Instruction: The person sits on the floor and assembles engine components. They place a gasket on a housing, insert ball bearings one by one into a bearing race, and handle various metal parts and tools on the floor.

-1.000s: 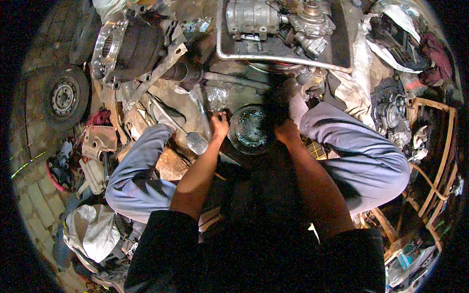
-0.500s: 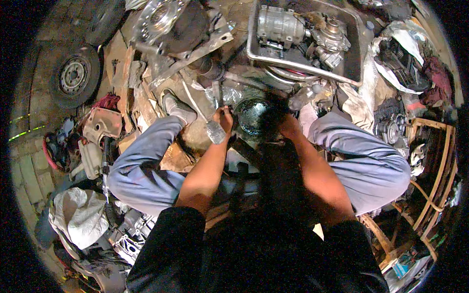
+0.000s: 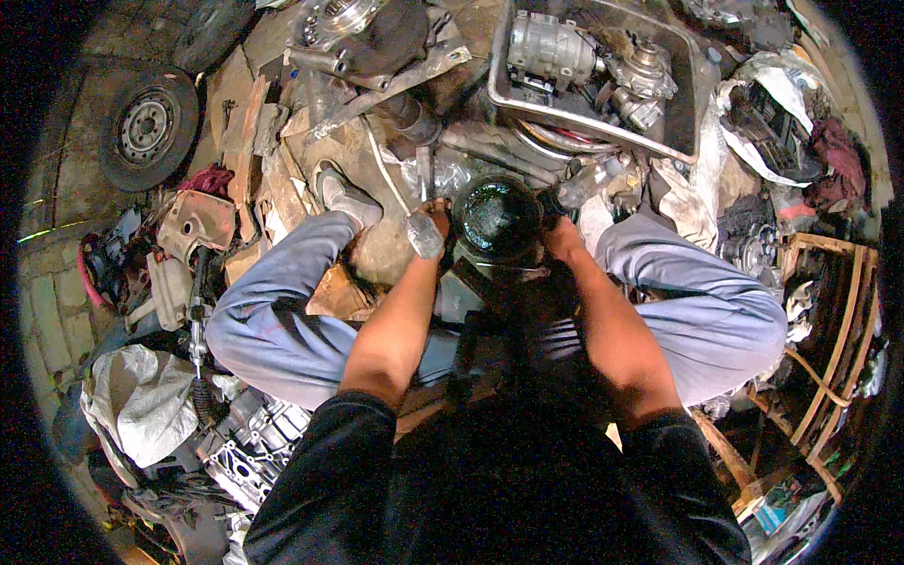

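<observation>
A round black bowl-like part (image 3: 502,218) with a wet, glossy inside sits between my feet. At its left rim is my left hand (image 3: 439,217), fingers curled; what they grip, if anything, is hidden. Close to that wrist lies a blunt grey block (image 3: 425,236), and a thin pale rod (image 3: 387,174) runs up from it. A short flat metal bar (image 3: 424,169) stands just beyond the fingers. My right hand (image 3: 563,239) is closed at the right side of the black part, beside a dark, indistinct thing (image 3: 550,201) that I cannot name.
Ahead to the right, a metal tray (image 3: 595,130) holds greasy machine parts. A flat metal bracket (image 3: 395,91) and a bearing-like ring (image 3: 344,17) lie ahead left. A wheel (image 3: 148,134) rests far left, a wooden frame (image 3: 836,348) stands right, and a metal casting (image 3: 247,454) lies near my left elbow.
The dark blurred thing by my right hand has moved off the black part toward the right, so more of its inside shows. My left hand stays near the rim. The view has shifted slightly.
</observation>
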### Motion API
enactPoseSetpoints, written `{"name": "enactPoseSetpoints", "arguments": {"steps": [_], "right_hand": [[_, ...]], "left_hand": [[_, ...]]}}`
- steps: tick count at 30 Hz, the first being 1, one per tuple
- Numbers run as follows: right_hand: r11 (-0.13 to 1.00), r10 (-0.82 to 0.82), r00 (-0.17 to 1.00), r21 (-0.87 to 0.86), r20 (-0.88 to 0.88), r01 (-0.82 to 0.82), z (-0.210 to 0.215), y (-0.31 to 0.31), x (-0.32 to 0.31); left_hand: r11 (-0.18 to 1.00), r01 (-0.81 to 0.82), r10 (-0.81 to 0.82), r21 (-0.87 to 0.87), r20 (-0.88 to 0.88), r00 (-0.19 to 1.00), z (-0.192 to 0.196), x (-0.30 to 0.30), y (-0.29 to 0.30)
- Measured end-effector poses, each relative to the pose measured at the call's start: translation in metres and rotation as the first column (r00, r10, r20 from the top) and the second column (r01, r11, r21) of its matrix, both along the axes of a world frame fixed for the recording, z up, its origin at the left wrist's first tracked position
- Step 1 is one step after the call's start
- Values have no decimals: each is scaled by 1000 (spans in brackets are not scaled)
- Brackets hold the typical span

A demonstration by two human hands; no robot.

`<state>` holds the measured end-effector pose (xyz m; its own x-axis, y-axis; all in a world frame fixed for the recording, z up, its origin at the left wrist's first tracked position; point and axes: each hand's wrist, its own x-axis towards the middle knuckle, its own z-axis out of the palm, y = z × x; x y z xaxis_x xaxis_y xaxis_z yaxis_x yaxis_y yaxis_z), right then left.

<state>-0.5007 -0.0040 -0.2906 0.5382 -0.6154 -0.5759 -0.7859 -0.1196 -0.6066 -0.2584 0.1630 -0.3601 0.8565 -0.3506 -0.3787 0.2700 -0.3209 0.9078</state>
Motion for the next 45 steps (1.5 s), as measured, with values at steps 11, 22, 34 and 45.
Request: {"name": "enactPoseSetpoints", "arguments": {"steps": [11,22,34,45], "right_hand": [[979,-100,962,-148,255,141,-39,7,5],[990,-107,908,-45,406,137,-96,12,24],[986,-150,955,111,256,126,-44,9,23],[931,-171,985,-323,22,168,-147,-4,-2]], "left_hand": [[973,-176,92,-152,-443,892,-14,14,33],[936,-168,-43,-310,-572,819,-73,44,63],[890,-263,42,-372,-508,860,-18,20,37],[974,-53,-38,220,391,919,35,-19,-34]]}}
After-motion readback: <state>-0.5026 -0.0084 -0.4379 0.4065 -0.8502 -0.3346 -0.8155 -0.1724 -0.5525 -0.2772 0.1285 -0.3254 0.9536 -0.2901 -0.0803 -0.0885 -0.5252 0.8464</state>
